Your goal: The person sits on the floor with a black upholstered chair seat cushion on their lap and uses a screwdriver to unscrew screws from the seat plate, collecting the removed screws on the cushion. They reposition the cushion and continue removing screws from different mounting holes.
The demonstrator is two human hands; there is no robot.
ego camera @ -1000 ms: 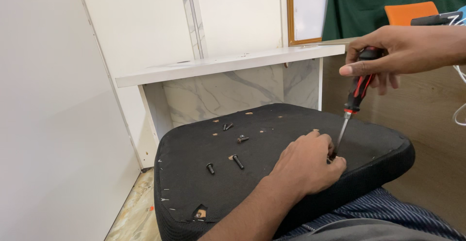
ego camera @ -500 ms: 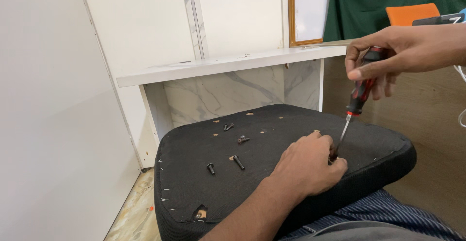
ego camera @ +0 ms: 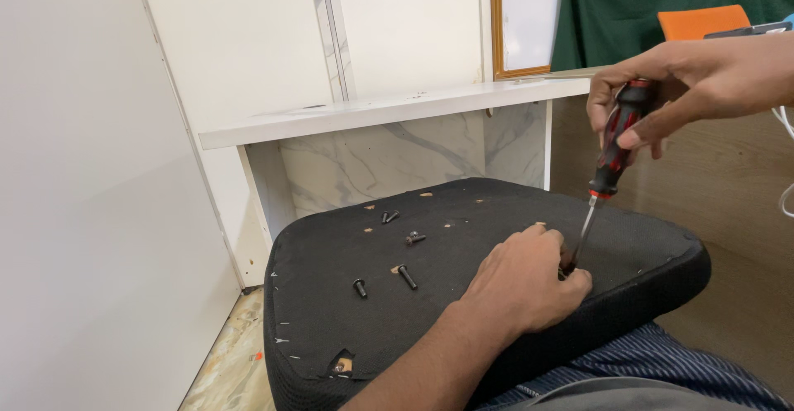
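Lately the right hand (ego camera: 703,72) has drifted a little toward the middle and tipped the screwdriver (ego camera: 610,159) closer to upright than it stood a second ago, while the tip has stayed at the same spot beside the left hand (ego camera: 529,283); by my reading that is a turning or re-seating of the driver on one fastener rather than a move to a new one. The right fingers (ego camera: 637,134) are wrapped closed around the red and black handle near its top. The left hand rests knuckles up on the black seat cushion (ego camera: 463,237), its fingers curled closed around the foot of the shaft, and whether they pinch a screw there is hidden. The cushion lies underside up across the person's lap, over striped trousers (ego camera: 662,361). Four loose black screws (ego camera: 405,275) lie apart from one another toward the cushion's middle and far side, clear of both hands, with small tan holes dotted about them. At the near left corner the fabric is torn, showing pale padding (ego camera: 341,365). The driver works close to the cushion's right edge, which rolls off steeply. A white ledge (ego camera: 372,113) and white panels stand just behind and to the left; to the right lies wooden floor (ego camera: 744,212), giving the right arm its freest room.
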